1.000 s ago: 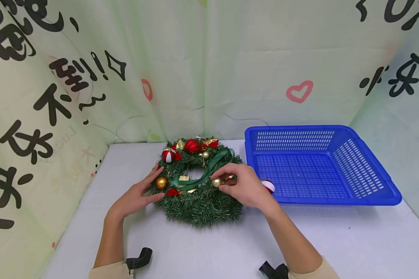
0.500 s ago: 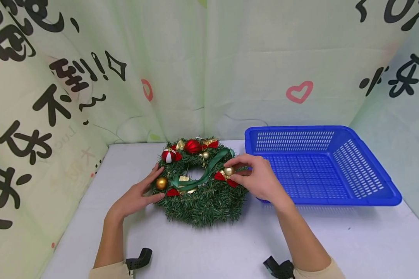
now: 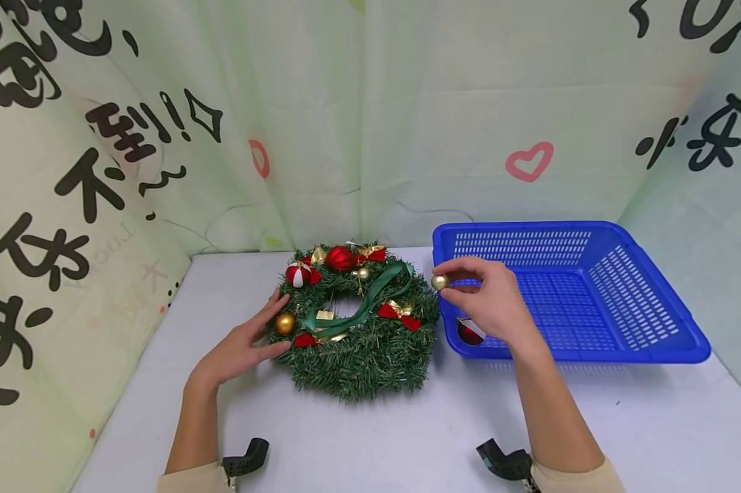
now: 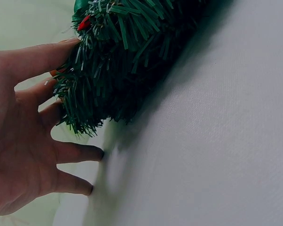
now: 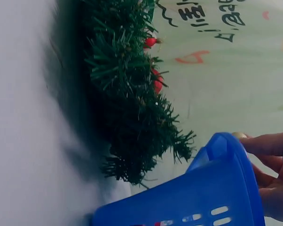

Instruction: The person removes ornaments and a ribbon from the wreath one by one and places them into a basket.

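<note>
A green Christmas wreath (image 3: 358, 366) lies on the white table, dressed with red and gold baubles, bows and a green ribbon (image 3: 383, 284). My left hand (image 3: 244, 349) rests against its left side, fingers spread and fairly straight; in the left wrist view the thumb and fingertips touch the needles. Between thumb and fingertips, my right hand (image 3: 494, 298) pinches a small gold bauble (image 3: 440, 282) over the left rim of the blue basket (image 3: 592, 358). A red bow with gold trim (image 3: 399, 313) sits on the wreath's right side. In the right wrist view the basket's wall hides most of the bauble.
Inside the basket's near left corner lies a red and white bauble (image 3: 471, 332), partly covered by my right hand. The basket stands close to the wreath's right edge. A printed curtain (image 3: 370, 137) closes off the back and sides of the table (image 3: 346, 445).
My right hand has moved right from the wreath to the basket's left rim, carrying the gold bauble. The red bow now shows uncovered on the wreath. My left hand has stayed put.
</note>
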### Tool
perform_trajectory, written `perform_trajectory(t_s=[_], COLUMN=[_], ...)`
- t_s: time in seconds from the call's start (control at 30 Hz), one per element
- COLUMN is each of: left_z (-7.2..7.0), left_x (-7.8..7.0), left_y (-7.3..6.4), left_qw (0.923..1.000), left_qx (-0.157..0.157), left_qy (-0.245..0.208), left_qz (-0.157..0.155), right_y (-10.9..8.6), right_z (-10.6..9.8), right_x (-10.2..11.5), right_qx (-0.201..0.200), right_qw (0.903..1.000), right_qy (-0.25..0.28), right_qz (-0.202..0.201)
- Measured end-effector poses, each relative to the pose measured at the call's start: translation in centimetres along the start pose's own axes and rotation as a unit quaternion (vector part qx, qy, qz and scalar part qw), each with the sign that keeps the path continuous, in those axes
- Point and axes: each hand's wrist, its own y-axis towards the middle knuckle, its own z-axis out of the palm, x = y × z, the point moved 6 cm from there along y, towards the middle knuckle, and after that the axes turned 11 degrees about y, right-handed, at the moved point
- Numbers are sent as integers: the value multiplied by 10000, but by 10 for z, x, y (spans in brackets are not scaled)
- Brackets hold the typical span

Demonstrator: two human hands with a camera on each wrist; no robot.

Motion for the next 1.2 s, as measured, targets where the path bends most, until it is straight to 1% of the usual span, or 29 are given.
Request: perform_trajectory(t_s=[0.17, 0.27, 0.37, 0.47, 0.77, 1.2], left_z=[0, 0, 0, 1, 1, 1], left_x=[1, 1, 0, 1, 1, 1], left_y=[0, 0, 0, 0, -1, -1], left_qw=[10000, 10000, 10000, 10000, 9999, 9999], left_qx=[9, -7, -15, -10, 10, 16], left_qy=[-6, -26, -19, -47, -111, -99], left_qz=[-27, -12, 31, 0, -47, -26], right_y=[1, 3, 3, 3, 6, 9], right_z=[-11, -16, -19, -21, -19, -14], right_x=[-5, -10, -17, -23, -38, -53], right_qx=[-213, -295, -332, -316, -111, 23], right_qw=[9993, 9978, 9951, 9919, 9879, 9797], right_qy=[-292, -554, -853, -1073, -1215, -1580], right_qz=[96, 192, 381, 598, 954, 1234])
